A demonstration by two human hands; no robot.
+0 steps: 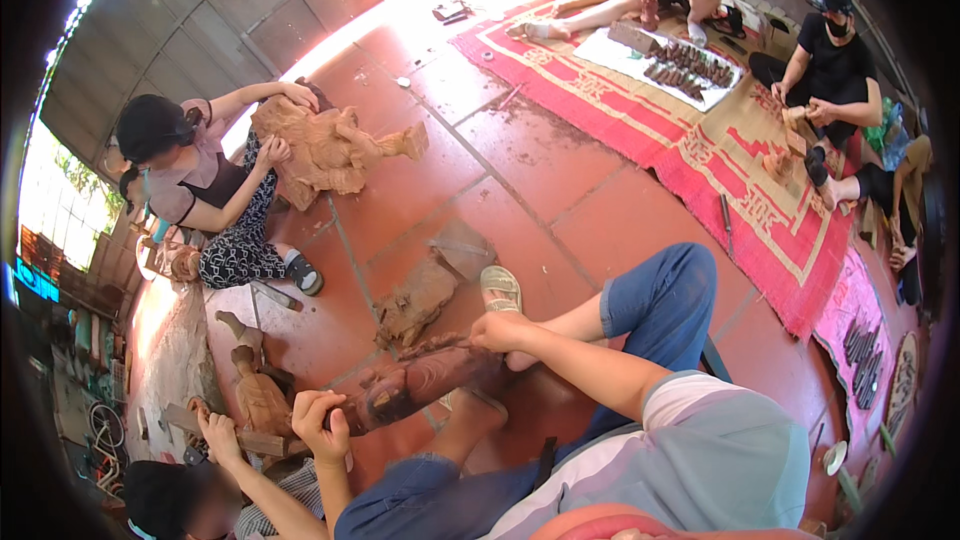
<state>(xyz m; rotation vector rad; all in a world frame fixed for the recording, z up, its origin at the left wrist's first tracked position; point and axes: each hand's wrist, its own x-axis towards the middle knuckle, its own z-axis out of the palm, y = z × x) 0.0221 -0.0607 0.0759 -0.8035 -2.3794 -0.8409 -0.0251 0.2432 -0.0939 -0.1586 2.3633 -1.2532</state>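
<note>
A long, dark reddish-brown wood carving (425, 382) lies slantwise across my lap, over my bent legs in blue jeans. My right hand (500, 332) is closed around its far right end. At the near left end, my left hand (322, 426) has its fingers curled against the wood, gripping it. The carving's surface shows rounded relief and darker patches. Whether a small tool or cloth sits in either hand is hidden. Just beyond the carving, a rough piece of lighter wood (418, 302) lies on the floor.
At left, a person carves a large pale wooden figure (335, 150). Close on my lower left, another person's hand (220, 437) rests by a plank (250, 440) and a wooden statue (262, 398). A red patterned mat (700, 155) with seated people and rows of tools spreads at right.
</note>
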